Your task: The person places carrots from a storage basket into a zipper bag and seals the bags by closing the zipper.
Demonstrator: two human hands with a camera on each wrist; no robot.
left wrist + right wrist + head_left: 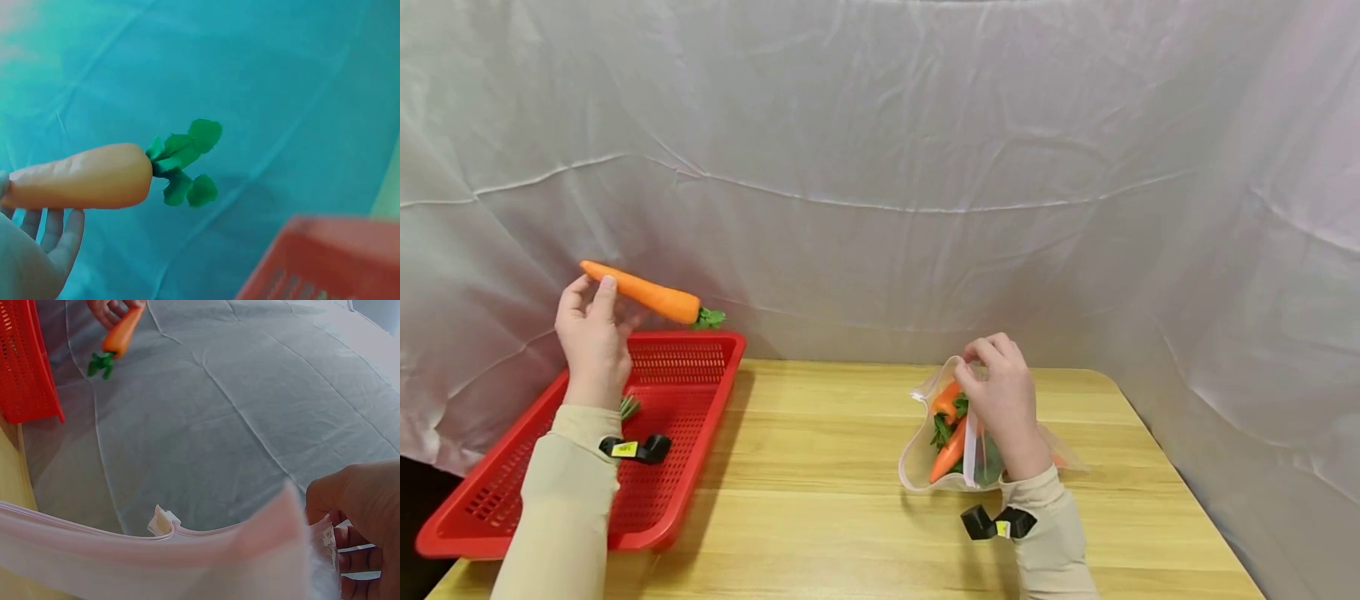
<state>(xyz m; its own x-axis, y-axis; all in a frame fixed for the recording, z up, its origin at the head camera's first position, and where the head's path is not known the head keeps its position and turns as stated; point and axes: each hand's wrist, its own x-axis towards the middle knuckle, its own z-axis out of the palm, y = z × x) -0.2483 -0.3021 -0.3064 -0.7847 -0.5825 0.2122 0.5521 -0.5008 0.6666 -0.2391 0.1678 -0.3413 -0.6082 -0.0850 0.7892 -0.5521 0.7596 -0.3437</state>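
My left hand (591,333) holds an orange carrot (642,292) with green leaves up in the air above the far end of the red basket (700,392). In the left wrist view the carrot (87,177) lies across my fingers (59,234), leaves pointing right. My right hand (1000,400) pinches the top edge of a clear zip bag (917,454) that stands open on the wooden table (820,500). Carrots (947,450) with green tops lie inside the bag. The right wrist view shows the bag's rim (187,547) and slider close up, and the held carrot (122,331) far off.
The red basket (325,262) sits at the table's left edge with a bit of green in it. A white cloth backdrop (880,167) hangs behind and drapes down the right side. The table's right edge lies near the bag.
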